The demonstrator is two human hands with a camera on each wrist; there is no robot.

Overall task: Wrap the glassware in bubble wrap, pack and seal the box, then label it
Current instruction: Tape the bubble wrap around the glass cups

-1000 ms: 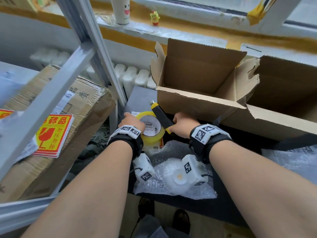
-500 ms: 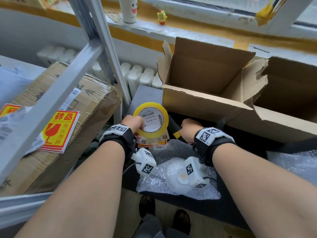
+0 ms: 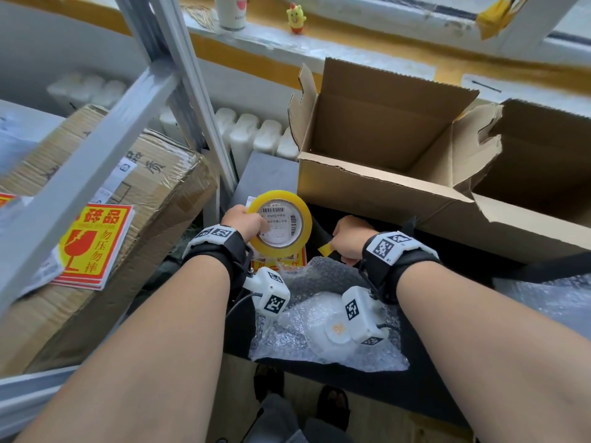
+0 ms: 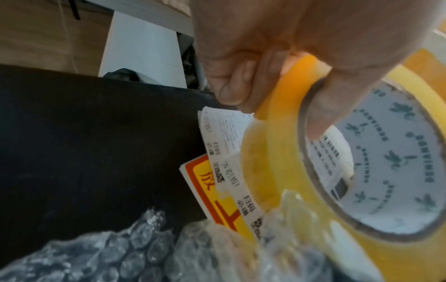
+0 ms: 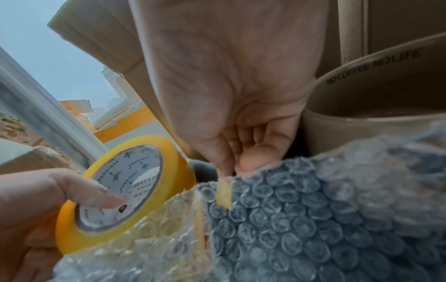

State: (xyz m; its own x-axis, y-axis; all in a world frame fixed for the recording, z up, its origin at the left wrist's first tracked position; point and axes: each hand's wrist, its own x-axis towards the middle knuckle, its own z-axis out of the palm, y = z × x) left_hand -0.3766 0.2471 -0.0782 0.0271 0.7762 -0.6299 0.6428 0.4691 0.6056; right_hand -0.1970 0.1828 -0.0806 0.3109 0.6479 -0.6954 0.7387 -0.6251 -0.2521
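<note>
The open cardboard box (image 3: 377, 155) stands at the counter's (image 3: 265, 174) far edge. The bubble-wrapped glassware (image 3: 329, 327) lies at the near edge. The left hand (image 3: 243, 219) grips the tape roll (image 3: 280, 223) above the counter, thumb in its core; the right hand (image 3: 350, 238) pinches a yellow-tipped tool (image 3: 326, 250).

Head cam sits above, looks fwd and down over both my forearms onto the desk (image 3: 415, 391). L wrist cam is v. close under my palm, aimed along my fingers (image 4: 231, 84) at the tape roll (image 4: 362, 171). R wrist cam, equally close, faces left-fwd. All 3 share the tape roll (image 5: 125, 192) and bubble wrap (image 3: 323, 343).
</note>
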